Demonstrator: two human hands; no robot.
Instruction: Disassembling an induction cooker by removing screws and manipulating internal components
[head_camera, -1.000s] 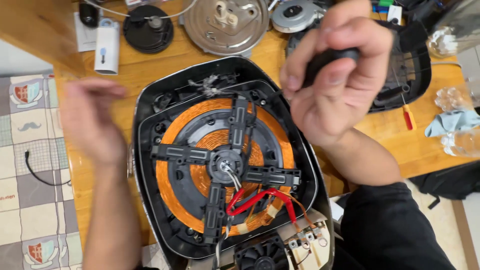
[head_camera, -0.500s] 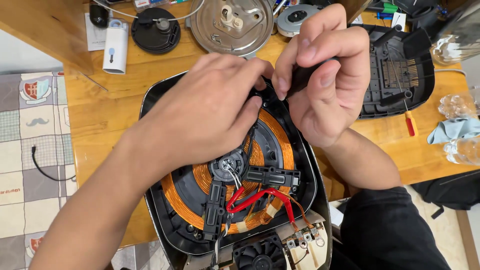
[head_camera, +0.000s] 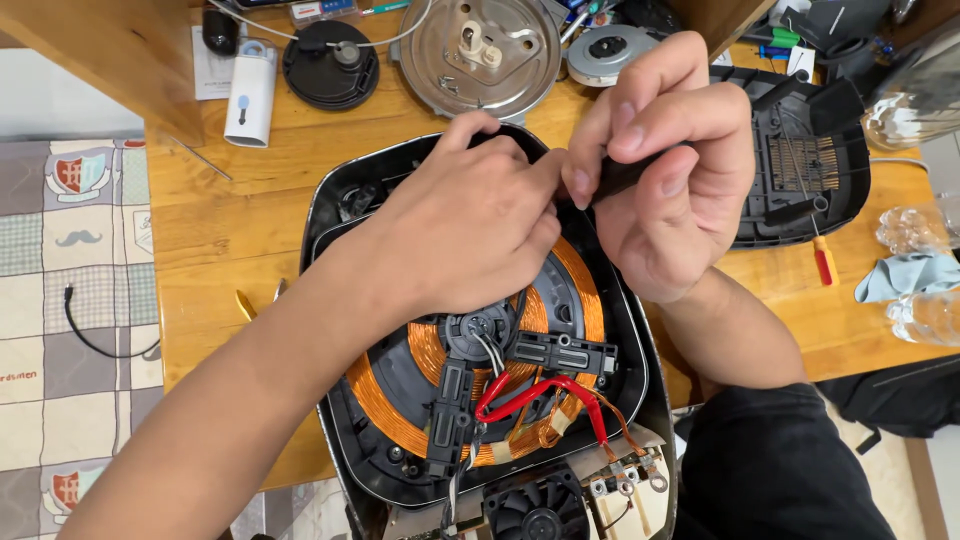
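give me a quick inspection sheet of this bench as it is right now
surface: wooden table, crowded along the far edge
job's things: opened cooker base with copper coil exposed; dark tool handle in the right hand
clutter: round metal plate, black disc, white bottle, black cover, red screwdriver, blue cloth
grippers: left hand rests on the coil; right hand grips the handle
cables: red wires over the coil; black cord on the floor
surroundings: patterned floor mat
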